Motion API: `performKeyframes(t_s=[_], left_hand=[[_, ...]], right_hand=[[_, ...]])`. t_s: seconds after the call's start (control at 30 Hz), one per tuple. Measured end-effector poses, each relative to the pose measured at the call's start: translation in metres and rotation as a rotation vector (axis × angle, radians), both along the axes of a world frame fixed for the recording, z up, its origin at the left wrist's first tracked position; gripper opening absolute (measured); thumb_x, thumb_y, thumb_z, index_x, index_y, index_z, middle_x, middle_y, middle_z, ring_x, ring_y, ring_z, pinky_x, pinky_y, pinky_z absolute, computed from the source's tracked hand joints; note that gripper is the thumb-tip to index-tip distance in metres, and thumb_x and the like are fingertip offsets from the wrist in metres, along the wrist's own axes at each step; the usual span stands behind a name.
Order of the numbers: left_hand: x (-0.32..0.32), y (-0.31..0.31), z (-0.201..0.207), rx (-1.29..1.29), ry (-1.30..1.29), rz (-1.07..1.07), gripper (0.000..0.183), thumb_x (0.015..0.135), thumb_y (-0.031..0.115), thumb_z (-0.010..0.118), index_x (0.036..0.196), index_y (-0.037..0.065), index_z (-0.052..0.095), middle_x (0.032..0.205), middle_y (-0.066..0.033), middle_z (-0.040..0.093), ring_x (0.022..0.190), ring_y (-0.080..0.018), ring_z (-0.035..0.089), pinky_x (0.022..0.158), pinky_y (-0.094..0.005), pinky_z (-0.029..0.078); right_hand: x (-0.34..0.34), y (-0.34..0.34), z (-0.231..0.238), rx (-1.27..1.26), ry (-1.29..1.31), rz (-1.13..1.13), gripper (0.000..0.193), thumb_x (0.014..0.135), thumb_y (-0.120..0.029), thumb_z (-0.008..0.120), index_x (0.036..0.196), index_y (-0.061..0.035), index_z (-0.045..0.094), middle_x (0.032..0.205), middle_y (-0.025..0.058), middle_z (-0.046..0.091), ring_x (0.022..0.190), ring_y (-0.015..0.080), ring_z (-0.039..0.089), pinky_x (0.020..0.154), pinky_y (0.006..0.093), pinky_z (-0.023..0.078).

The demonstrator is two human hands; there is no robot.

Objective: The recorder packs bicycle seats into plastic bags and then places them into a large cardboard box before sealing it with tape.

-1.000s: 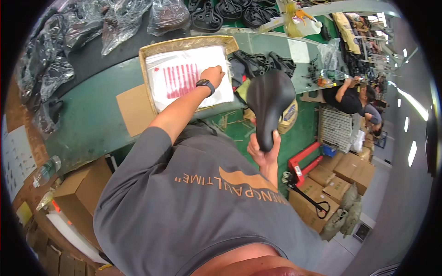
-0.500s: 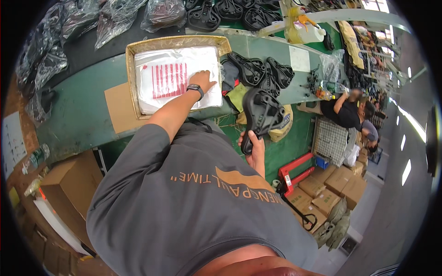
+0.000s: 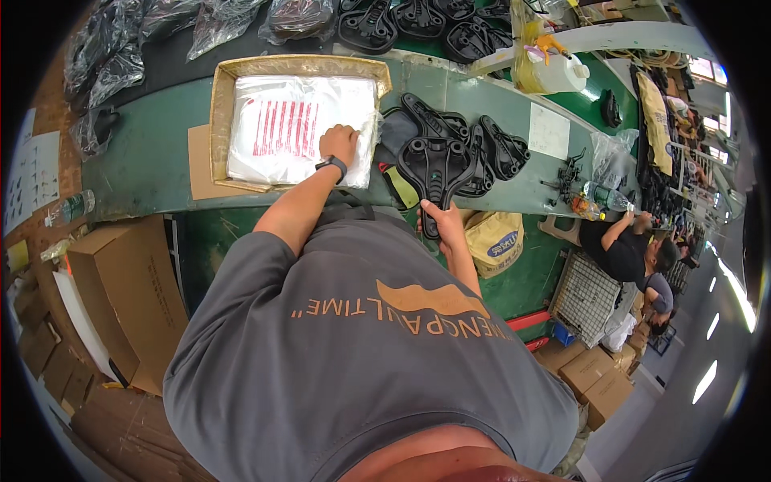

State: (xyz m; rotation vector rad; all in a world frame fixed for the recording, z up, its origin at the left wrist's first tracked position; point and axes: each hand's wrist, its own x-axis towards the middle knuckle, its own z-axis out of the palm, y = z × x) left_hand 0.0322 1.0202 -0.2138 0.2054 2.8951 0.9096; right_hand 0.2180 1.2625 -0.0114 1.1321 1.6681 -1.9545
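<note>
A shallow tan box (image 3: 219,132) on the green bench holds a stack of clear plastic bags (image 3: 249,165) printed with red lines. My left hand (image 3: 340,145), wearing a dark watch, rests on the top bag near the box's right side. Its fingers are curled together on the plastic, and the film is wrinkled beside them. My right hand (image 3: 446,225) grips a black bicycle saddle (image 3: 436,165) by its narrow nose, with the ribbed underside facing up. Behind it, more black saddles (image 3: 504,149) lie on the bench.
Plastic-wrapped saddles (image 3: 297,20) and bare ones (image 3: 368,28) line the far side. A spray bottle (image 3: 554,71) stands at the back right. A cardboard carton (image 3: 120,297) is at my left, a yellow sack (image 3: 494,241) below the bench. A co-worker (image 3: 618,249) sits at right.
The saddle in my right hand has moved left and turned, its underside now showing more fully. My left hand has gone from spread fingers to curled ones on the bags.
</note>
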Motion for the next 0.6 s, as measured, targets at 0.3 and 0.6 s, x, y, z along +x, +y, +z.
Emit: performKeyframes(t_s=[0.3,0.6], left_hand=[[-0.013,-0.034,-0.011,0.423,-0.309,0.051,0.027,0.1,0.032,0.073,0.104,0.008,0.083,0.096,-0.017,0.081,0.09,-0.0355,0.078,0.082,-0.0449,0.059],[-0.021,-0.056,-0.07,0.719,-0.553,0.038,0.024,0.101,0.017,0.07,0.098,-0.003,0.082,0.084,-0.0094,0.081,0.077,-0.0168,0.075,0.073,-0.0357,0.059]], right_hand=[[-0.014,-0.02,-0.016,0.039,0.065,0.031,0.041,0.092,-0.019,0.086,0.12,-0.0011,0.061,0.087,0.0106,0.073,0.063,0.0204,0.071,0.058,0.0356,0.06],[-0.06,-0.108,-0.055,0.017,0.213,0.063,0.041,0.091,-0.012,0.087,0.119,-0.0014,0.059,0.087,0.0088,0.072,0.064,0.0197,0.071,0.058,0.0355,0.06]])
